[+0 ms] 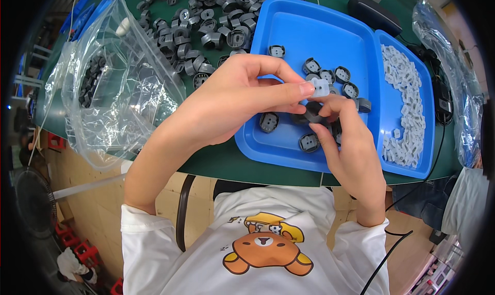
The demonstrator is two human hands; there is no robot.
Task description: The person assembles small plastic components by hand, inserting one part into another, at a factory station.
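Head view: a white insert was pinched by the left hand; just below, a dark grey housing, partly hidden, was apparently held by the right hand, over the blue tray on the bench.

Bright light, glare on bag, fisheye-bent edges

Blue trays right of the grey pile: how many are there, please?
2: the large tray with grey parts, and the narrower tray of white pieces at its right.
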